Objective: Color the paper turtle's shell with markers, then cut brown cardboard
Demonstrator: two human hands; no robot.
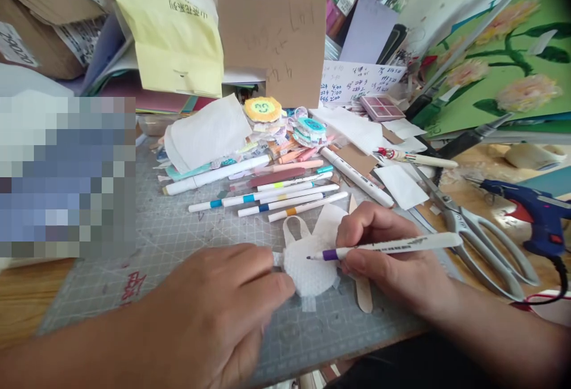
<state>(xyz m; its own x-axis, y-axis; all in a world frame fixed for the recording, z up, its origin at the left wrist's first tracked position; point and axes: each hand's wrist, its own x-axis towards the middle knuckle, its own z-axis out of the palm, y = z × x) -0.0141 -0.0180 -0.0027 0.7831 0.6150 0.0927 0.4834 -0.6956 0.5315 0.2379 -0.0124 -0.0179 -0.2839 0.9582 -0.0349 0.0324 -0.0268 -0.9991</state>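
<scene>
A white textured cutout (310,279) shaped like a rabbit's head, with one looped ear plain to see, lies on the grey cutting mat (178,222). Small strips of clear tape stick out from its edge. My left hand (218,300) is closed at the cutout's left side, thumb and finger pressing on the edge. In my right hand (388,258) is a white marker (401,245) with a purple band, pinched between thumb and fingers. Its dark tip is over the cutout's upper middle; whether it touches is unclear. Under the right hand a wooden craft stick (364,295) shows in part.
Several white markers (289,198) lie behind the cutout. Beyond them are white paper pieces (209,133) and a yellow-orange badge (263,109). To the right are grey-handled scissors (482,240) and a blue glue gun (535,216). A brown card (272,38) stands at the back.
</scene>
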